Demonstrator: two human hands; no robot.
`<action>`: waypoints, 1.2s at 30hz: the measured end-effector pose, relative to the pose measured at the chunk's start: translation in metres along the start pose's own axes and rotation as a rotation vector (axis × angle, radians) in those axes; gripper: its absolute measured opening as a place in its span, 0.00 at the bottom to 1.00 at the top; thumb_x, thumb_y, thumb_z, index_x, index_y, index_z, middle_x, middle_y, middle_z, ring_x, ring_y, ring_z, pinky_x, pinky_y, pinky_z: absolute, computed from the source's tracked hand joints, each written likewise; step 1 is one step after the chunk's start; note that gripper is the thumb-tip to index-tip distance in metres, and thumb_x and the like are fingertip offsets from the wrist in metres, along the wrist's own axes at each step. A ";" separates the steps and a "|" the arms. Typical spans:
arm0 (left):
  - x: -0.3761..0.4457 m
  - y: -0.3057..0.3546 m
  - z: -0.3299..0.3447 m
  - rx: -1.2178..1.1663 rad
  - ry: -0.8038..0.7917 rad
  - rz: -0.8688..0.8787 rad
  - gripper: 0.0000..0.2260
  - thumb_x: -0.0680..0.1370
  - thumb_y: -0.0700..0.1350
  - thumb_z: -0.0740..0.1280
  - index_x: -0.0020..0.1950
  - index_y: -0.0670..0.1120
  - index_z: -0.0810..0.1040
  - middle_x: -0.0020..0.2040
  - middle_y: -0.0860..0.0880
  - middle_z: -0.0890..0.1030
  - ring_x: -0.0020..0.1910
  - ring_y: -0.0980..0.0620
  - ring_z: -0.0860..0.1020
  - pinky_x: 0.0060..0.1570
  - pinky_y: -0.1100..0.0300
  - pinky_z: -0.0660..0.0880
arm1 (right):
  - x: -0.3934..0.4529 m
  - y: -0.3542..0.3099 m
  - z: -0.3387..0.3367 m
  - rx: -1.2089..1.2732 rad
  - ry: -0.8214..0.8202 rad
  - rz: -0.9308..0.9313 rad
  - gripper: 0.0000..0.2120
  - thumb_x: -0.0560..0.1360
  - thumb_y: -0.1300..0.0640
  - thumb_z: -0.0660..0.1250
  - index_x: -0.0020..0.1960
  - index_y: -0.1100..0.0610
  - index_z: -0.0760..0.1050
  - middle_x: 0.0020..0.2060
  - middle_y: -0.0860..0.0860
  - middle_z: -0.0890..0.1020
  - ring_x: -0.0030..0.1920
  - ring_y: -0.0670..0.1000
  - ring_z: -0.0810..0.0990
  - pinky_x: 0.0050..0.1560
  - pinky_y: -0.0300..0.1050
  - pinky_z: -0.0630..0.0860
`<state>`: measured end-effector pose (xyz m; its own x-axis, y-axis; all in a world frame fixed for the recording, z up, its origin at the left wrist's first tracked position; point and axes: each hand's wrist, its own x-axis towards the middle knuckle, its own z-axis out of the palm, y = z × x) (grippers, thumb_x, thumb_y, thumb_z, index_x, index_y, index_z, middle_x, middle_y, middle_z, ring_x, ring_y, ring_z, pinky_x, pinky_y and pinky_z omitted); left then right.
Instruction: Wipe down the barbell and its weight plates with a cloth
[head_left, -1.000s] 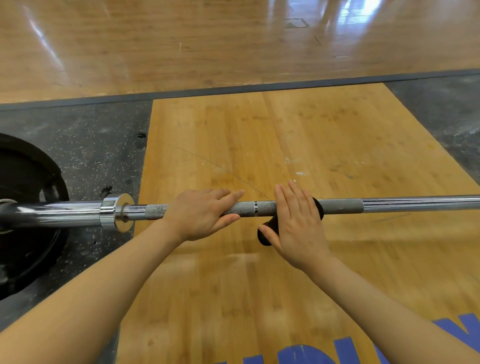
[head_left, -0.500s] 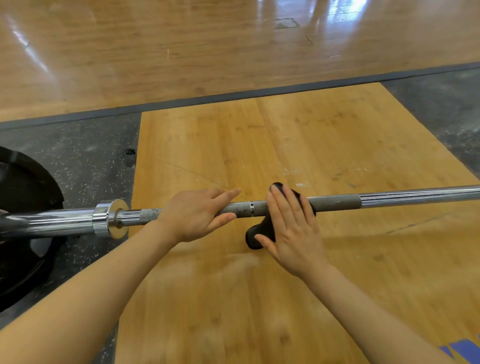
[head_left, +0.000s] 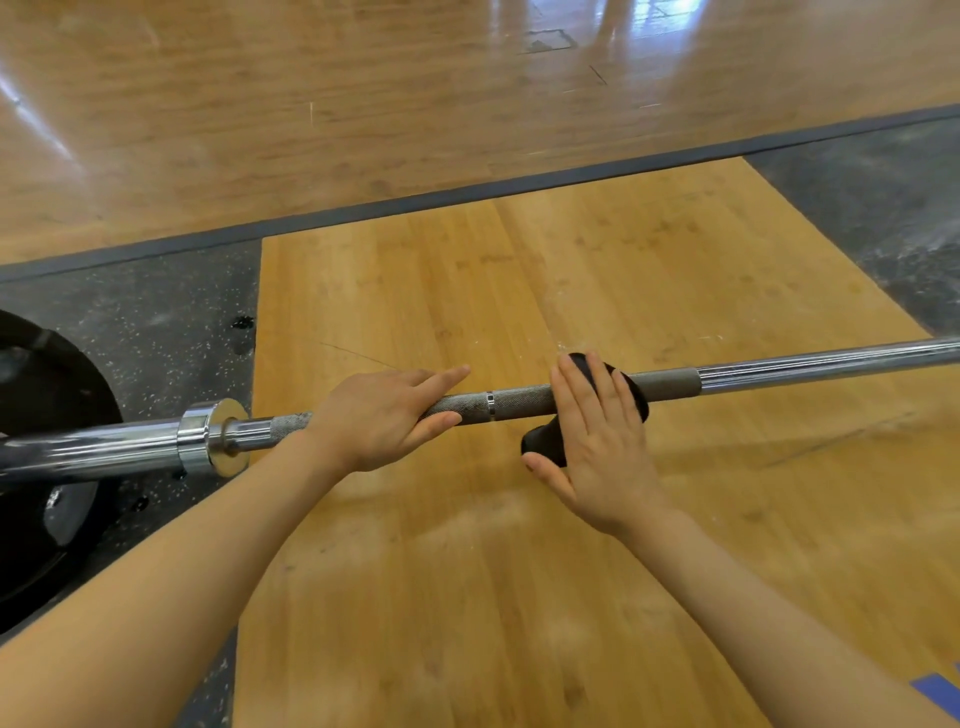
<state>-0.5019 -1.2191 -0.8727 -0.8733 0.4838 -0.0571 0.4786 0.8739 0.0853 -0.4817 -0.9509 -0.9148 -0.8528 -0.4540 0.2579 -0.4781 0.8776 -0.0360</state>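
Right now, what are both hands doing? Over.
Left hand steadies the bar, fingers straight. Right hand presses the black cloth flat on the bar. Weight plate untouched. Nothing in the way.

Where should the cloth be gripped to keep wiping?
Grip the cloth where it drapes over the bar, coming from above, probably wrapping fingers round both. The right hand only presses it flat; its loose lower end hangs below the bar.
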 end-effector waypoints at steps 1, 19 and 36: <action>0.001 -0.001 -0.001 0.001 -0.012 -0.003 0.34 0.74 0.68 0.36 0.78 0.58 0.51 0.65 0.55 0.74 0.59 0.52 0.75 0.48 0.53 0.75 | 0.001 0.003 -0.002 -0.009 -0.011 -0.020 0.40 0.79 0.33 0.47 0.78 0.63 0.55 0.77 0.57 0.57 0.78 0.59 0.50 0.76 0.57 0.49; -0.038 0.052 0.045 0.154 0.256 -0.261 0.29 0.80 0.61 0.50 0.77 0.49 0.57 0.78 0.43 0.58 0.77 0.39 0.57 0.72 0.37 0.53 | -0.008 0.045 -0.008 0.138 0.044 0.138 0.40 0.79 0.34 0.45 0.78 0.63 0.53 0.78 0.56 0.54 0.79 0.56 0.44 0.77 0.56 0.45; -0.023 0.032 0.040 0.062 0.277 -0.244 0.26 0.82 0.60 0.45 0.77 0.52 0.63 0.78 0.49 0.60 0.77 0.45 0.57 0.72 0.42 0.54 | 0.022 -0.043 0.023 0.000 0.107 -0.051 0.35 0.78 0.50 0.57 0.78 0.64 0.49 0.78 0.60 0.51 0.78 0.57 0.49 0.76 0.57 0.51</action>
<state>-0.4626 -1.2007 -0.9087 -0.9499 0.2375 0.2034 0.2507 0.9672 0.0413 -0.4851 -1.0019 -0.9293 -0.8003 -0.4790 0.3606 -0.5202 0.8538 -0.0206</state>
